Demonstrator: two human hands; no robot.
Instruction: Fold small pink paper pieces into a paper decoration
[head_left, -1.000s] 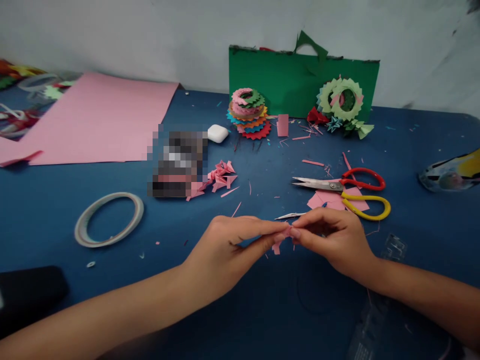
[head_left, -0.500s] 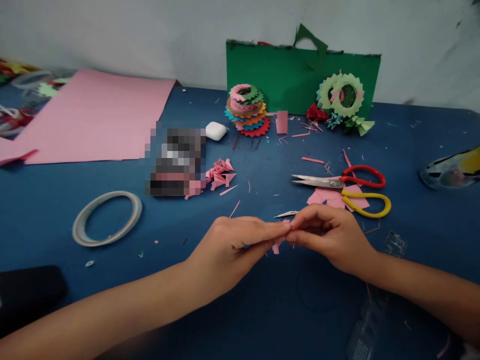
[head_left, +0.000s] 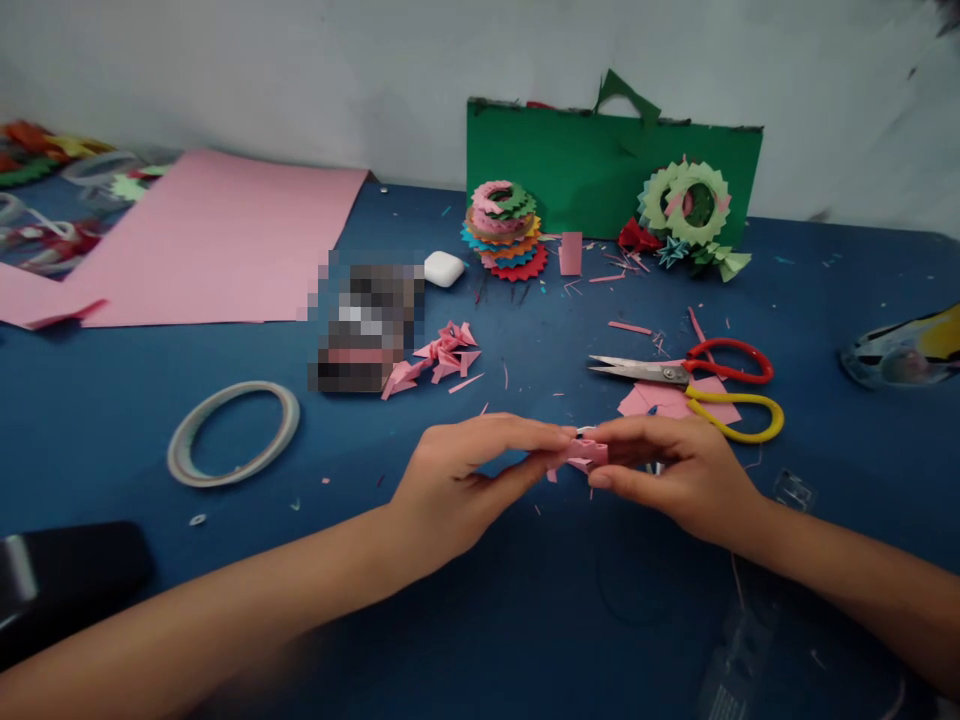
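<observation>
A small folded pink paper strip (head_left: 587, 452) is held between both hands above the table. My left hand (head_left: 480, 470) pinches its left end between the thumb and the straight fingers. At the right end, my right hand (head_left: 667, 460) has its index fingertip along the upper edge and its thumb just below; the other fingers are curled behind. Beyond my right hand lie open scissors (head_left: 667, 372) with one red and one yellow handle, resting on pink paper pieces (head_left: 652, 400). A pile of folded pink paper pieces (head_left: 446, 350) is farther left.
A tape roll (head_left: 180, 455), a pixelated dark object (head_left: 367, 325) and a white case (head_left: 444, 268) lie left. Behind are a large pink sheet (head_left: 247, 240), a stack of colourful paper rings (head_left: 506, 235), a green board (head_left: 577, 160) and a pale green paper wreath (head_left: 712, 205). Pink scraps are scattered about.
My right thumb and index finger have parted, so the folded pink strip shows between the hands. The view has shifted slightly; the things on the table stay in place.
</observation>
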